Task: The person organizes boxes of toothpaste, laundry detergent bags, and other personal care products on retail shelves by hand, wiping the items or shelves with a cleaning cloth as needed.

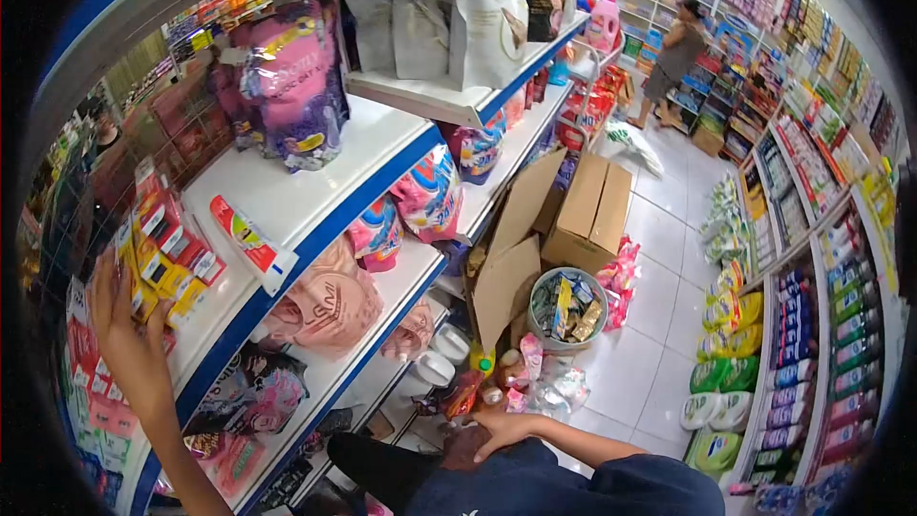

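Left hand (129, 339): raised to the shelf (287, 205), fingers spread flat against the small boxes (167, 263), steadying the row; pinching nothing.
Boxes: upright at shelf's left end, packed tight.
Right hand (497, 428): rests on knee (468, 449), fingers loose, empty.
Bucket (567, 310): on floor, holding packets, near cartons.

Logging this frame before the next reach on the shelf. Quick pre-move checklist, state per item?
1. Left hand on the small boxed packs at the shelf's left end: ok, fingers on them, grip closure cannot tell.
2. Right hand free: ok, resting flat on the knee, holding nothing.
3. Red-and-white tube box stable: ok, lying flat on the shelf top.
4. Floor ahead clear: not ok, open cardboard boxes and a basket of packets stand there.
5. Aisle free of others: not ok, a person stands at the far end.
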{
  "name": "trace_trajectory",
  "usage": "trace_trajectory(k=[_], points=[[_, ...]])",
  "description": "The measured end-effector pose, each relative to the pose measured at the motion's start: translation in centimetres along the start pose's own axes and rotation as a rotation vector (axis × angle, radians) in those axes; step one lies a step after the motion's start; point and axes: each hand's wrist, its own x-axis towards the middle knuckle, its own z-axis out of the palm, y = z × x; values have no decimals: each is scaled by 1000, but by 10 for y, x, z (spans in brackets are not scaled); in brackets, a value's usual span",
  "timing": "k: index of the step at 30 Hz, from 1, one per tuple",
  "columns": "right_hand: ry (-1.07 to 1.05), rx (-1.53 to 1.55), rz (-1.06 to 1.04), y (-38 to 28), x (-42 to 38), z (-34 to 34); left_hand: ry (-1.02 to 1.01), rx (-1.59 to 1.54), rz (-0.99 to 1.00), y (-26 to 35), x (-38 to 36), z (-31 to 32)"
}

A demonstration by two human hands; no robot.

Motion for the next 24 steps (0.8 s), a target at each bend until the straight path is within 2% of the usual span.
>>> trace_trajectory(k=[3, 5, 9, 10, 11, 12, 13, 14, 16, 19, 20, 21, 24], points=[[-63, -11, 106, -11, 1, -8, 14, -59, -1, 5, -6, -10], [101, -57, 104, -4, 4, 1, 15, -130, 24, 18, -14, -25], [397, -46, 117, 4, 7, 6, 43, 128, 49, 40, -54, -69], [482, -17, 29, 6, 9, 6, 30, 207, 38, 42, -70, -82], [568, 12, -60, 7, 10, 4, 6, 23, 16, 5, -106, -86], [517, 76, -6, -5, 6, -6, 293, -27, 82, 38, -98, -92], [571, 306, -127, -22, 3, -11, 578, -55, 155, 72, -90, -99], [580, 363, -106, -24, 6, -11, 673, -97, 202, 83, -88, -97], [558, 439, -66, -38, 10, -13, 612, -188, 249, 92, -92, -88], [613, 894, -165, -103, 4, -2, 394, -377, 294, 105, -105, -70], [832, 1305, -241, -124, 16, 16, 301, -442, 300, 108, -115, -64], [897, 1462, -288, -167, 8, 15, 223, -529, 313, 115, -124, -56], [762, 174, -431, -122, 22, 39, 29, -740, 338, 136, -153, -38]])
